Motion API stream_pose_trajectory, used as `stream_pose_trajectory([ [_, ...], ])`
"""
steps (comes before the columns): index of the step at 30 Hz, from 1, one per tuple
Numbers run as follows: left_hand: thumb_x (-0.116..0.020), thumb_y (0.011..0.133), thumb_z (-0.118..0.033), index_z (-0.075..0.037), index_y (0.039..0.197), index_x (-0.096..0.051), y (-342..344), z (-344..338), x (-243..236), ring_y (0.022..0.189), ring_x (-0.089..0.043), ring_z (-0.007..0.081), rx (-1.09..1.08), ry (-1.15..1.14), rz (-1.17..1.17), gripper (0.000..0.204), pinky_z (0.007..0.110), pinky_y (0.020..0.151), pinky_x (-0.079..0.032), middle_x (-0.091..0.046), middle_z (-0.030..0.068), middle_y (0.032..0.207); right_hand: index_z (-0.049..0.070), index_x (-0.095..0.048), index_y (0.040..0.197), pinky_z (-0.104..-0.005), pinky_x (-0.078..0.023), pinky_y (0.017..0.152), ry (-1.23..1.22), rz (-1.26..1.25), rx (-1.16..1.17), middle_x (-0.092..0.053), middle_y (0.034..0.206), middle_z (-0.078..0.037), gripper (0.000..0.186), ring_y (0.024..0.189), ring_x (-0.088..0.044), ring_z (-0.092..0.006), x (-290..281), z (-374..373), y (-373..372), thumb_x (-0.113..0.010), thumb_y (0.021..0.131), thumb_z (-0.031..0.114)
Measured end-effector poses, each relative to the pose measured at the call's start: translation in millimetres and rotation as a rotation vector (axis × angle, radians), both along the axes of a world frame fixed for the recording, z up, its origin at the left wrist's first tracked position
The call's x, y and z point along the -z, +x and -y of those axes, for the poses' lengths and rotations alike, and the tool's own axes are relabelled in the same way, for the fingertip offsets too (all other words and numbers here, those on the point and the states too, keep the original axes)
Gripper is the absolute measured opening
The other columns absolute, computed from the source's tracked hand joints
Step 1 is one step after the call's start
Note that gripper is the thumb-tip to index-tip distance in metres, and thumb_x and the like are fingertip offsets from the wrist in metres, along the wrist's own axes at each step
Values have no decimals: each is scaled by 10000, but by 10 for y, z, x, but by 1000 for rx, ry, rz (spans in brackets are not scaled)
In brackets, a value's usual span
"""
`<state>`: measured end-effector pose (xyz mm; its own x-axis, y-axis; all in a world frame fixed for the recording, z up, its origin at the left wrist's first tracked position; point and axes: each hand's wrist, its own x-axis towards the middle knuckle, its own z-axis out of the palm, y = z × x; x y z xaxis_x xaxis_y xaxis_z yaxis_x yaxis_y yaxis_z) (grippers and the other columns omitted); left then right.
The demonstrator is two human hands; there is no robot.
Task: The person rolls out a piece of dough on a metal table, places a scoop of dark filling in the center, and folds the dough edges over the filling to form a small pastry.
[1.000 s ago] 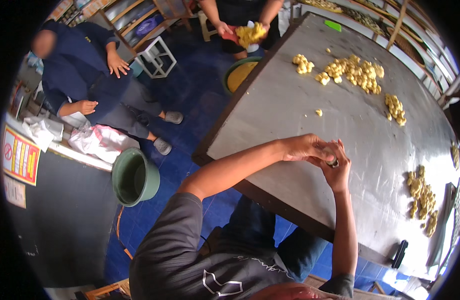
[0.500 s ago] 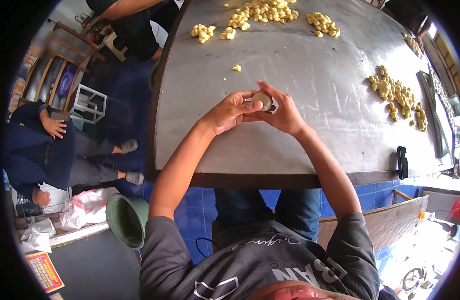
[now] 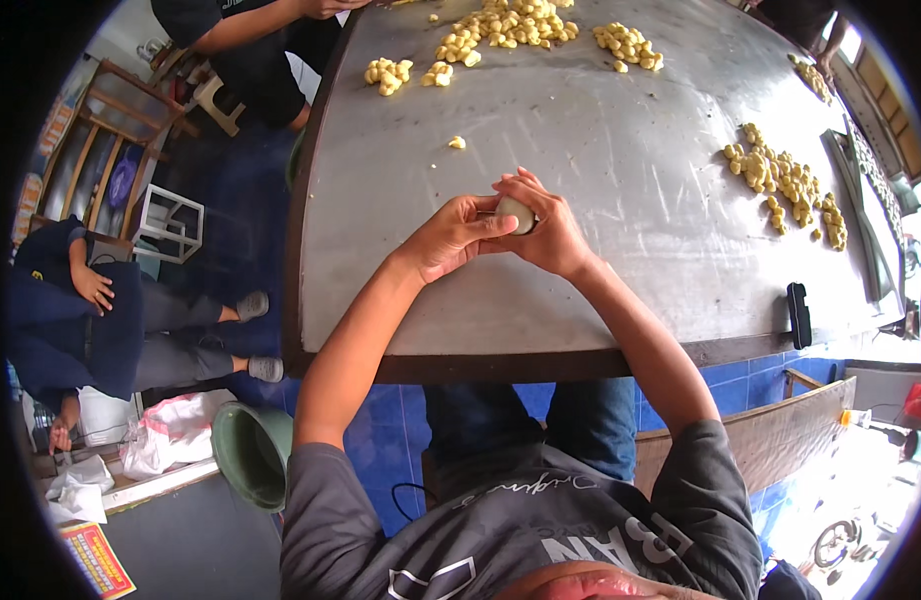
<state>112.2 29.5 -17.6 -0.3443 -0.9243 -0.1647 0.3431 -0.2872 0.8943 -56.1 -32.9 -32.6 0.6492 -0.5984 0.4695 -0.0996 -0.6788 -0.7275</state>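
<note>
Over the near part of the metal table [image 3: 411,145], both my hands hold one small, round, grey-beige object [image 3: 517,213]; its kind is not clear. My left hand [image 3: 449,238] closes on its left side, the thumb lying across its front. My right hand [image 3: 556,238] wraps round its far and right sides with bent fingers, which hide part of it. Just beyond my hands lies a single small pale-yellow piece [image 3: 458,143] with a crumb beside it.
A large heap of yellow pieces [image 3: 506,25] lies at the far side, another heap [image 3: 791,185] at the right. A black narrow object [image 3: 799,315] sits at the right front edge. A person in dark blue [image 3: 91,310] is at the left, near a green bucket [image 3: 253,455].
My right hand's fingers have folded in over the round object, and it has turned slightly. The person at the left has moved a hand down by the white bags. The view has shifted slightly.
</note>
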Motion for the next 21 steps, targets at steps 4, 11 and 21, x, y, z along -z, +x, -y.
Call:
stream_pose_trajectory([
  [4, -737, 834, -264, -11, 1114, -630, 156, -13, -3, 979, -637, 132, 38, 26, 68, 392, 334, 899, -529, -662, 49, 1041, 16, -580, 1161, -384, -452, 977, 242, 72, -162, -624, 1107, -122, 515, 1071, -603, -298, -201, -51, -44, -796, 698, 76],
  [11, -772, 803, -267, -38, 1048, -671, 176, -1, 50, 862, -635, 99, 40, 53, 91, 350, 306, 832, -531, -673, 15, 936, 47, -606, 1137, -384, -456, 956, 410, -12, -305, -609, 1138, -116, 456, 1139, -558, -264, -98, 3, -53, -788, 720, 80],
  [21, -768, 805, -291, -47, 1068, -673, 220, -37, 13, 899, -637, 105, 59, 55, 114, 372, 310, 857, -529, -675, 14, 981, 48, -610, 1158, -404, -401, 1043, 323, -51, -222, -643, 1110, -112, 492, 1142, -572, -270, -198, -64, -32, -815, 719, 130],
])
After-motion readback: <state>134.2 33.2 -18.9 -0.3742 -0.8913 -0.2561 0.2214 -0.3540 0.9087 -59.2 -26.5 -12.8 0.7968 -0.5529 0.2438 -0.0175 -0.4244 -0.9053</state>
